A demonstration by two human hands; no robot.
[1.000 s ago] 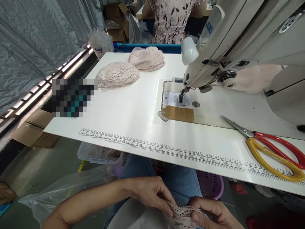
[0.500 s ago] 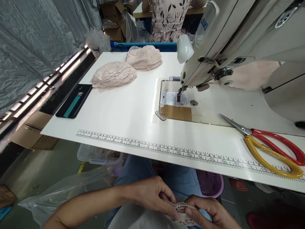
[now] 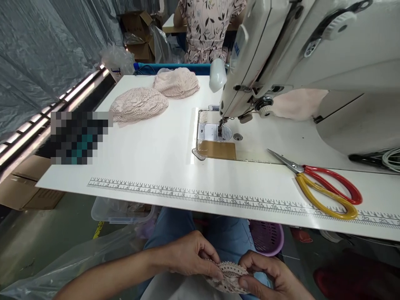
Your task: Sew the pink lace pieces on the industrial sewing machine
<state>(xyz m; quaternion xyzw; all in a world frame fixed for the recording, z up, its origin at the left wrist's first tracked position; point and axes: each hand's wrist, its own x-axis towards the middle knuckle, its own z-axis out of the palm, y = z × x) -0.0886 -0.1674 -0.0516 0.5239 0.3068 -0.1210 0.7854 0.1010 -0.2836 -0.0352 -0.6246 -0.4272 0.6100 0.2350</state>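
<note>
Below the table's front edge, over my lap, both hands pinch a small piece of beige lace (image 3: pixel 229 276). My left hand (image 3: pixel 190 256) grips its left side with fingers curled. My right hand (image 3: pixel 270 277) grips its right side, thumb on top. On the white table (image 3: pixel 162 146) lie two heaps of the same pinkish lace, the nearer heap (image 3: pixel 137 104) and the farther heap (image 3: pixel 176 82). A white sewing machine (image 3: pixel 296 62) stands at the right, its needle (image 3: pixel 220 127) over a metal plate.
Scissors with red and yellow handles (image 3: pixel 321 189) lie at the front right near a printed ruler (image 3: pixel 218 198). A dark flat object (image 3: pixel 78 137) sits at the table's left edge. A purple basket (image 3: pixel 267 237), a clear bin (image 3: pixel 121 210) and plastic bags are under the table. Another person (image 3: pixel 209 25) stands behind.
The view has shifted right and slightly down, so the table and machine sit further left in the picture. My hands stay on the lace, working it between the fingers.
</note>
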